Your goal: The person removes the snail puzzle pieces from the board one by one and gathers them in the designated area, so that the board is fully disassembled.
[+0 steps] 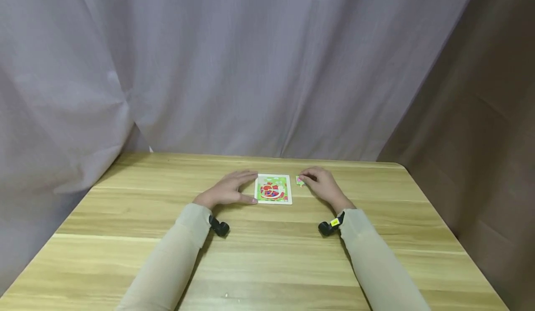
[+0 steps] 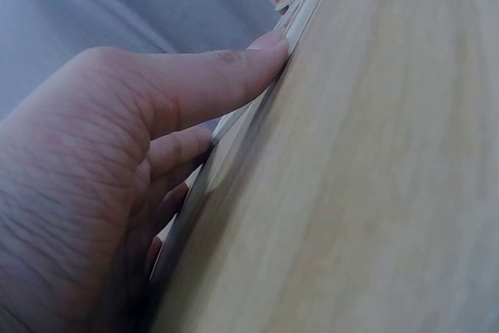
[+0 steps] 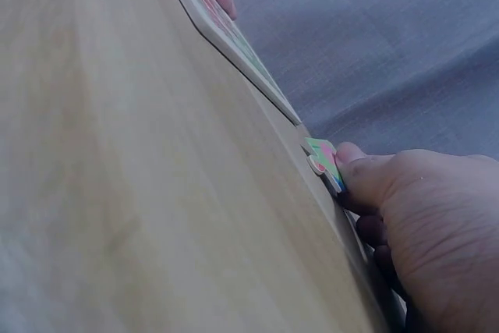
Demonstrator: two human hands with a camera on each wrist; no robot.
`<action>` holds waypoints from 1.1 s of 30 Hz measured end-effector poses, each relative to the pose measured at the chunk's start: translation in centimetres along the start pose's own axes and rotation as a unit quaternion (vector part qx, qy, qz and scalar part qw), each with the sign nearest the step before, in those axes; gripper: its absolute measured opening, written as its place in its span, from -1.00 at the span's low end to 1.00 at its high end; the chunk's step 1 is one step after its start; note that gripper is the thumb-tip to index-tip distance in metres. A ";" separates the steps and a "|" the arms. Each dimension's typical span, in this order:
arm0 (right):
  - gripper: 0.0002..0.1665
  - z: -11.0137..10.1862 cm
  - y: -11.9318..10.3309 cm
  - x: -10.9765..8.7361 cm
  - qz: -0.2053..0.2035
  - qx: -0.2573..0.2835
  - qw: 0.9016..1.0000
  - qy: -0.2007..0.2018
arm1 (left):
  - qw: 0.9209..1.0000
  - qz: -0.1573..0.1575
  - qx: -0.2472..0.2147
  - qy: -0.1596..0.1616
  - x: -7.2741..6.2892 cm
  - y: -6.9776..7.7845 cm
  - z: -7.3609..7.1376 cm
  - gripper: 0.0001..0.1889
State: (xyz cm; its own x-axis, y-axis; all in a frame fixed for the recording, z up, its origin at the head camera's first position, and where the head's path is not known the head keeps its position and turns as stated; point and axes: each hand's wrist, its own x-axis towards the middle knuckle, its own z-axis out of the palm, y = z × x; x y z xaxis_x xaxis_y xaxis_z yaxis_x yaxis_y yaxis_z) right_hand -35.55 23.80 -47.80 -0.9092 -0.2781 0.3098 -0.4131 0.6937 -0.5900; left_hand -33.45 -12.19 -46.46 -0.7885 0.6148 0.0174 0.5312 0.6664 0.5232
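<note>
I find a yellow label [image 1: 335, 222] at the right wrist, its print too small to read. My left hand [image 1: 229, 188] is spread wide, thumb and fingertips touching the left edge of the puzzle board [image 1: 289, 190] on the worktop [image 1: 267, 260]. My right hand [image 1: 323, 185] pinches a green-and-pink piece [image 1: 298, 181] just right of the board; only the right wrist view clearly shows its rounded tab.
</note>
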 end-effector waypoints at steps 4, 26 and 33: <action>-0.74 -0.1 0.1 0.0 -0.003 -0.005 1.000 -0.002 | 1.000 -0.002 -0.004 0.000 0.1 0.1 0.2 0.02; -0.81 -0.1 -0.3 0.1 -0.016 -0.010 1.000 0.000 | 1.000 -0.001 -0.004 0.002 0.0 0.0 0.2 0.03; -0.82 0.2 -0.2 0.0 -0.021 -0.012 1.000 -0.002 | 1.000 -0.001 -0.007 0.008 -0.1 -0.1 0.3 0.03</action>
State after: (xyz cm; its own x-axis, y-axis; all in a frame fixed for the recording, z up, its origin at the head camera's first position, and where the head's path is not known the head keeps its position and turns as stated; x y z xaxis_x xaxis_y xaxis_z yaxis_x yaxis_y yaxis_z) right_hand -35.52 23.49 -47.84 -0.8909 -0.3110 0.3309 -0.4506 0.6963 -0.5587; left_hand -33.30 -12.19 -46.74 -0.7944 0.6067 0.0290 0.5249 0.6616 0.5356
